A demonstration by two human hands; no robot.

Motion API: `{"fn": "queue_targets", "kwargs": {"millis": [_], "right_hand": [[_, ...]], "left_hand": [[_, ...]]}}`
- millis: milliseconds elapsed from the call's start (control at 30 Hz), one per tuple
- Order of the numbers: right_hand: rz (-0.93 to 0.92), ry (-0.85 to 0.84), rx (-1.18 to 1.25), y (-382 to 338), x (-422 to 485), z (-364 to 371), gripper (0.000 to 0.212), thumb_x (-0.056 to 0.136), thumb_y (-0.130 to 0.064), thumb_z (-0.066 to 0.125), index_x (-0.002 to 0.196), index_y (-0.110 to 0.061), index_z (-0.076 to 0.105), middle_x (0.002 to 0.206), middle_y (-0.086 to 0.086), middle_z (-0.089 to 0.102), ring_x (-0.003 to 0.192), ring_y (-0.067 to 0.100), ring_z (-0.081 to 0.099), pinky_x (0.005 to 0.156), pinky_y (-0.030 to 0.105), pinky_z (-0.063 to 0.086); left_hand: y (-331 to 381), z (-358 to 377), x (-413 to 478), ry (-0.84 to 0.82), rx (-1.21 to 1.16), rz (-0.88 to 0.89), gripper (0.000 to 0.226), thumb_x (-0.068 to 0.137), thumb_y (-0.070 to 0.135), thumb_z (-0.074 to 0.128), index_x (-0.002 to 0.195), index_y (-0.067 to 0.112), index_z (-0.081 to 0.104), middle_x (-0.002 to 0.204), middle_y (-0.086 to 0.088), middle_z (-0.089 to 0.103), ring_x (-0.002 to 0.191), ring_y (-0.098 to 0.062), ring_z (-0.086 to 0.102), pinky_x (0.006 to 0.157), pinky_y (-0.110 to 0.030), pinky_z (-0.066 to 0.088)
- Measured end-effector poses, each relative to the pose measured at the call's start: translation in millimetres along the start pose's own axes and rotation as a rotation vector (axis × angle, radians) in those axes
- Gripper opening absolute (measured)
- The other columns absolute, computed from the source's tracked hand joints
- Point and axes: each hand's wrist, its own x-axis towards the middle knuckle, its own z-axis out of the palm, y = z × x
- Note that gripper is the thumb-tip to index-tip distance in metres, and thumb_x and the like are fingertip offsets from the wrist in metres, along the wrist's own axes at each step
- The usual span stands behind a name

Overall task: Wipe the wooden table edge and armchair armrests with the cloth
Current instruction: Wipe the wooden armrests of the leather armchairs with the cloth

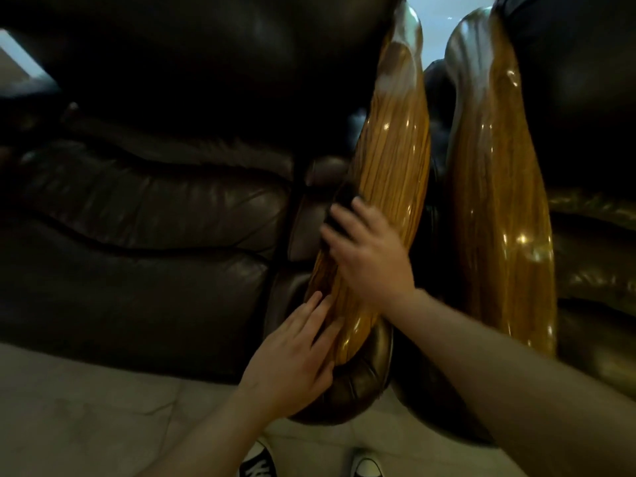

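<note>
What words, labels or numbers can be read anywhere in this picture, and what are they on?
None can be read.
White marks on the black shoe at the bottom edge: cut off by the frame and blurred, unreadable.
The wooden armrest under the right hand and left hand, and the dark leather seat: no lettering visible.

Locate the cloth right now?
Head view, centre: the dark cloth sits under the right hand, pressed on the left wooden armrest, above the left hand.

My right hand [370, 256] on the near armrest [389, 187], left hand [296, 352] at its front end, second armrest [495, 201] right of it, seat [144, 215] left of it.
</note>
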Motion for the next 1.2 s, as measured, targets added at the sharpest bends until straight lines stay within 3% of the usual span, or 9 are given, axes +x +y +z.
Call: {"fn": "queue_targets", "kwargs": {"millis": [100, 200, 300, 433, 533, 700, 767, 900, 1200], "right_hand": [[-0.319, -0.138, 0.079, -4.8, -35.8, -1.5, 0.039, 0.099, -0.030, 0.053, 0.138, -0.026, 0.057, 0.157, 0.004, 0.042, 0.151, 0.033, 0.024, 0.120, 0.055, 0.023], [-0.427, -0.204, 0.047, 24.3, -17.5, -12.5, 0.039, 0.100, -0.033, 0.052, 0.137, -0.027, 0.058, 0.156, 0.002, 0.043, 0.151, 0.027, 0.025, 0.122, 0.050, 0.023], [-0.279, -0.149, 0.062, 45.4, -0.8, -21.1, 0.036, 0.101, -0.033, 0.051, 0.135, -0.025, 0.060, 0.154, 0.003, 0.045, 0.150, 0.025, 0.029, 0.122, 0.049, 0.025], [-0.014, 0.028, 0.113, 18.7, -18.2, -6.9, 0.033, 0.102, -0.028, 0.051, 0.132, -0.020, 0.063, 0.151, 0.006, 0.049, 0.148, 0.027, 0.032, 0.121, 0.050, 0.024], [-0.087, 0.007, 0.106, -10.4, -49.3, 7.6, 0.033, 0.103, -0.026, 0.047, 0.131, -0.019, 0.063, 0.151, 0.006, 0.048, 0.149, 0.029, 0.030, 0.120, 0.051, 0.024], [-0.449, -0.137, 0.071, 13.7, -66.9, 0.5, 0.038, 0.099, -0.028, 0.055, 0.137, -0.024, 0.055, 0.157, 0.005, 0.040, 0.152, 0.027, 0.023, 0.122, 0.052, 0.022], [-0.361, -0.094, 0.045, 33.7, -50.6, -4.0, 0.038, 0.100, -0.029, 0.052, 0.137, -0.024, 0.054, 0.156, 0.006, 0.040, 0.151, 0.028, 0.025, 0.121, 0.053, 0.023], [0.044, 0.129, 0.122, 14.8, -53.0, 7.5, 0.033, 0.103, -0.023, 0.051, 0.134, -0.016, 0.059, 0.153, 0.009, 0.044, 0.151, 0.030, 0.024, 0.118, 0.055, 0.028], [-0.090, 0.191, 0.195, -53.3, -123.1, 42.6, 0.033, 0.098, -0.016, 0.061, 0.131, -0.012, 0.063, 0.148, 0.008, 0.052, 0.146, 0.031, 0.035, 0.117, 0.055, 0.030]], "left_hand": [[5.6, 2.6, -12.9, -0.036, -0.045, -0.030, 0.065, 0.096, 0.051, 0.035, 0.154, 0.025, 0.021, 0.165, -0.004, 0.008, 0.151, -0.015, -0.010, 0.119, -0.036, 0.005], [12.5, 5.8, -26.3, -0.037, -0.116, -0.081, 0.065, 0.095, 0.052, 0.028, 0.154, 0.027, 0.020, 0.166, 0.004, 0.000, 0.147, -0.008, -0.023, 0.116, -0.028, 0.002], [17.8, 4.7, -29.3, -0.018, -0.205, -0.145, 0.066, 0.093, 0.053, 0.023, 0.154, 0.028, 0.020, 0.165, 0.011, -0.004, 0.141, 0.002, -0.030, 0.112, -0.021, 0.007], [23.8, 7.5, -28.7, 0.024, -0.276, -0.191, 0.064, 0.092, 0.051, 0.030, 0.152, 0.027, 0.028, 0.164, 0.014, 0.002, 0.142, 0.006, -0.025, 0.113, -0.020, 0.002], [24.1, 10.4, -28.4, 0.064, -0.325, -0.220, 0.058, 0.094, 0.048, 0.037, 0.148, 0.028, 0.036, 0.163, 0.014, 0.010, 0.142, 0.009, -0.021, 0.111, -0.017, 0.003], [17.9, 14.2, -32.3, 0.065, -0.357, -0.192, 0.056, 0.093, 0.047, 0.039, 0.146, 0.029, 0.039, 0.162, 0.013, 0.010, 0.142, 0.009, -0.021, 0.113, -0.022, 0.007], [16.7, 16.3, -34.0, 0.041, -0.350, -0.171, 0.060, 0.092, 0.047, 0.040, 0.148, 0.028, 0.035, 0.163, 0.014, 0.005, 0.143, 0.006, -0.022, 0.116, -0.026, 0.009], [15.0, 19.8, -35.3, 0.033, -0.304, -0.145, 0.063, 0.093, 0.048, 0.040, 0.151, 0.030, 0.026, 0.163, 0.013, -0.002, 0.146, -0.001, -0.021, 0.117, -0.030, 0.007], [5.3, 27.1, -52.6, 0.036, -0.313, -0.142, 0.062, 0.092, 0.048, 0.035, 0.151, 0.030, 0.028, 0.164, 0.009, 0.006, 0.146, 0.000, -0.013, 0.117, -0.027, 0.010]]}}
